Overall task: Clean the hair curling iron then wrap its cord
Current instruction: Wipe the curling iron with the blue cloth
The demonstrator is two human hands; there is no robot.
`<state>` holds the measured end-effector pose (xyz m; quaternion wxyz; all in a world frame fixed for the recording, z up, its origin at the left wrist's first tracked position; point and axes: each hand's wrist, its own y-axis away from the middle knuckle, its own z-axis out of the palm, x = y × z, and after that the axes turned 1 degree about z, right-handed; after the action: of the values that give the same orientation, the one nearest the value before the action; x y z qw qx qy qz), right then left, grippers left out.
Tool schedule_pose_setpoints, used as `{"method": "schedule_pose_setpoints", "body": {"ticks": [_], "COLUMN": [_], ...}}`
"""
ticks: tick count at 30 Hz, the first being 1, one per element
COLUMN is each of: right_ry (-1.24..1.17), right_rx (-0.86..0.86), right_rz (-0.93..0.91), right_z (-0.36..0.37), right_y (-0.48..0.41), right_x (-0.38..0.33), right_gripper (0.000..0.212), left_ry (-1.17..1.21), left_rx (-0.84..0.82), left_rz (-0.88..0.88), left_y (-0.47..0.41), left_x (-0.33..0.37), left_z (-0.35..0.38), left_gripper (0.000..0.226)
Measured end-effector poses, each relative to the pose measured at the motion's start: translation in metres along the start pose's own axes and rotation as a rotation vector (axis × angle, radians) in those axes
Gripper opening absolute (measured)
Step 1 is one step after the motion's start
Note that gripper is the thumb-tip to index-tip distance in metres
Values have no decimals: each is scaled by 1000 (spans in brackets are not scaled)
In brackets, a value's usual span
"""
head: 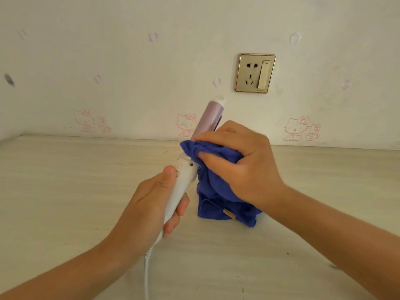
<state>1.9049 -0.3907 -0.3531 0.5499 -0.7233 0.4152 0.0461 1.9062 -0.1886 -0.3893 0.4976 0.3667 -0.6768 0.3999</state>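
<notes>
A curling iron [208, 118] with a pale purple barrel and a white handle is held tilted up and away over the table. My left hand [151, 200] grips the white handle, thumb near the button. My right hand [240, 161] holds a blue cloth [218, 191] wrapped around the lower part of the barrel; the rest of the cloth hangs down to the table. The white cord [147, 273] runs from the handle's end down to the bottom edge of the view.
A light wooden table [75, 191] spreads beneath both arms and meets the wall at the back. A gold wall socket with a switch [255, 73] is on the wall above the iron's tip. The wallpaper has pink cartoon cat prints.
</notes>
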Motion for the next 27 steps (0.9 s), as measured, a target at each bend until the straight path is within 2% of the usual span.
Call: {"method": "schedule_pose_setpoints", "body": {"ticks": [3, 5, 8, 11, 14, 18, 23, 25, 27], "right_ry": [-25, -5, 7, -4, -10, -25, 8, 0, -28], "right_rx": [150, 202, 108, -28, 29, 162, -57, 8, 143], "right_rz": [60, 59, -25, -52, -30, 23, -23, 16, 77], "right_z": [-16, -24, -19, -7, -12, -22, 1, -3, -15], "right_y": [-17, -22, -12, -4, -13, -22, -2, -8, -19], "right_x": [4, 5, 2, 3, 6, 8, 3, 5, 8], "right_gripper": [22, 22, 25, 26, 25, 22, 25, 24, 23], "left_ry": [168, 172, 142, 166, 239, 215, 136, 82, 67], "left_rx": [-43, -58, -17, 17, -9, 1, 81, 98, 96], "left_rz": [44, 102, 141, 63, -12, -3, 16, 33, 45], "left_y": [-3, -2, -1, -5, -6, -6, -7, -7, -6], "left_x": [3, 3, 1, 2, 2, -2, -6, -6, -8], "left_z": [0, 2, 3, -1, -3, -1, -1, -2, 0], "left_gripper": [49, 35, 33, 24, 28, 42, 46, 43, 43]}}
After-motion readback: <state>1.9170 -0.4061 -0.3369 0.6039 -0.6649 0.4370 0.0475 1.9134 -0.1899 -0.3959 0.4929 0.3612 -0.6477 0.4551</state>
